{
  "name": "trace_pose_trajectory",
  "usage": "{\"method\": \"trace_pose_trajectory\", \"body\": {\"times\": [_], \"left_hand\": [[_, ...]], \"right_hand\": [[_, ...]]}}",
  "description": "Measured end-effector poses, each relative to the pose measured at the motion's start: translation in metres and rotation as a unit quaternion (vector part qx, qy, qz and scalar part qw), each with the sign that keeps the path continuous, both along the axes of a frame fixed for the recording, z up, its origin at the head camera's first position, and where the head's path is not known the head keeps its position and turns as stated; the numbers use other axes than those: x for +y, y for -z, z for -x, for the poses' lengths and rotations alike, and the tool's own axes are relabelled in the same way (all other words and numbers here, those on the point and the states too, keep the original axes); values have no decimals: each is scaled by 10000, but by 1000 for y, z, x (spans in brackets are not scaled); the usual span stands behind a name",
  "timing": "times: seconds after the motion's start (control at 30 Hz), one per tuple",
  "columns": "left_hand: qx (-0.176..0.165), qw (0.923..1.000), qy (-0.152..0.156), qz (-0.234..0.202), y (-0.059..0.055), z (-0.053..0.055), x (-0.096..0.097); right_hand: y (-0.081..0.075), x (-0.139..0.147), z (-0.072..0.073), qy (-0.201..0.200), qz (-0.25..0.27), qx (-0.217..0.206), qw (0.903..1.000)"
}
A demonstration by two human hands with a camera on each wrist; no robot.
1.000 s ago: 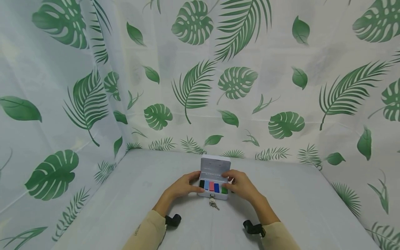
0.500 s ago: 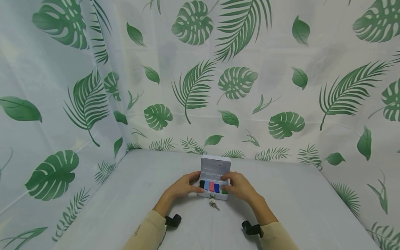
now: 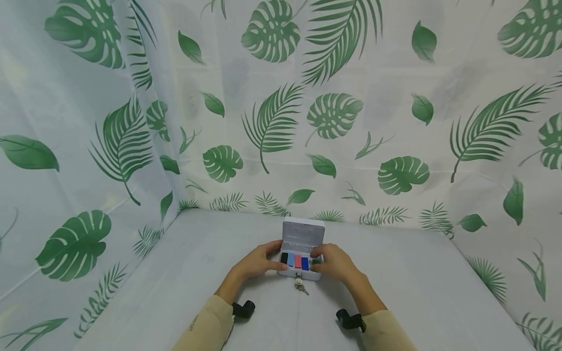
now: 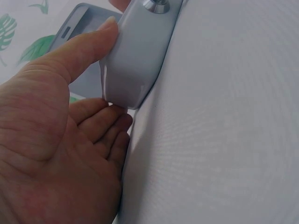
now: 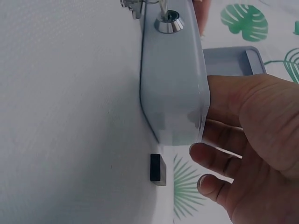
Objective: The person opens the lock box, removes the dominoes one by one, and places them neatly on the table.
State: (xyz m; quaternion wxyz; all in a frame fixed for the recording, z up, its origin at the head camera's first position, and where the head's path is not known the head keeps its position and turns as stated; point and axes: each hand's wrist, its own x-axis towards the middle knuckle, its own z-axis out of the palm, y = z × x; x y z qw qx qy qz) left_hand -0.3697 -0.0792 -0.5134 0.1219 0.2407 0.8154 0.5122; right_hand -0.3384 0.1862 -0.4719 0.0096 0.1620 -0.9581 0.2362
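A small light-grey cash box (image 3: 298, 274) stands with its lid (image 3: 303, 233) up in the head view. In a row inside lie a black block (image 3: 284, 258), a light-blue block (image 3: 291, 260), a pink block (image 3: 298, 262) and a dark-blue block (image 3: 305, 263). My left hand (image 3: 258, 261) holds the box's left side, thumb on the front rim. At the right end, the thumb and forefinger of my right hand (image 3: 335, 262) pinch a green block (image 3: 316, 262), which they partly cover. The other right fingers curl outside the box in the right wrist view.
Keys (image 3: 301, 287) hang from the lock (image 5: 169, 22) on the box's front. A small dark block (image 5: 158, 169) lies on the white tabletop (image 3: 246, 321), beyond the box's right end. Leaf-printed cloth (image 3: 281, 122) walls the back and sides.
My right hand has shifted slightly left, its thumb and forefinger further over the green block, less of which shows now. The left hand and the box have stayed put.
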Motion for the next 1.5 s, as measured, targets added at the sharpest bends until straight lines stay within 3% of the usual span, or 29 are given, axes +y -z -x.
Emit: {"method": "trace_pose_trajectory", "body": {"times": [0.67,1.5], "left_hand": [[-9,10000,-93,9,-3,0,1],[-34,10000,-27,-27,-1,0,2]], "right_hand": [[-2,-6,5,293,-571,-125,9979],[10,-3,7,19,-413,263,9988]]}}
